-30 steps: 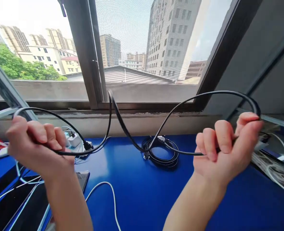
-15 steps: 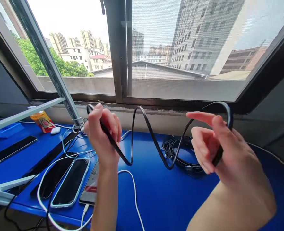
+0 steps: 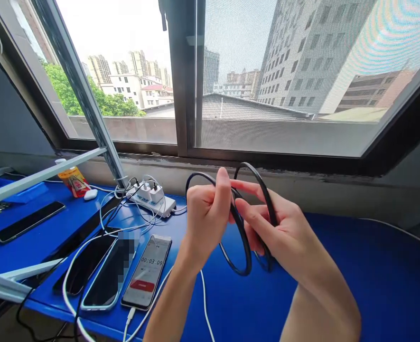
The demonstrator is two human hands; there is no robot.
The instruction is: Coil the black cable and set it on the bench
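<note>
A black cable [image 3: 246, 256] is gathered into loops between my two hands, above a blue table [image 3: 373, 280]. My left hand [image 3: 206, 216] is closed round the loops at their left side, thumb up. My right hand [image 3: 270, 228] touches it from the right, its fingers pinching the cable loops. One loop rises above the fingers and another hangs below them. The rest of the cable is hidden behind my hands.
A white power strip [image 3: 153, 199] with chargers sits near the window sill. Three phones lie at the left front, one [image 3: 147, 270] showing a timer, with white cables around them. Another phone [image 3: 30, 221] lies further left, beside a metal bar [image 3: 42, 173].
My hands have come together from wide apart, folding the stretched black cable into loops held between them. The view has shifted right and down, showing more of the phones.
</note>
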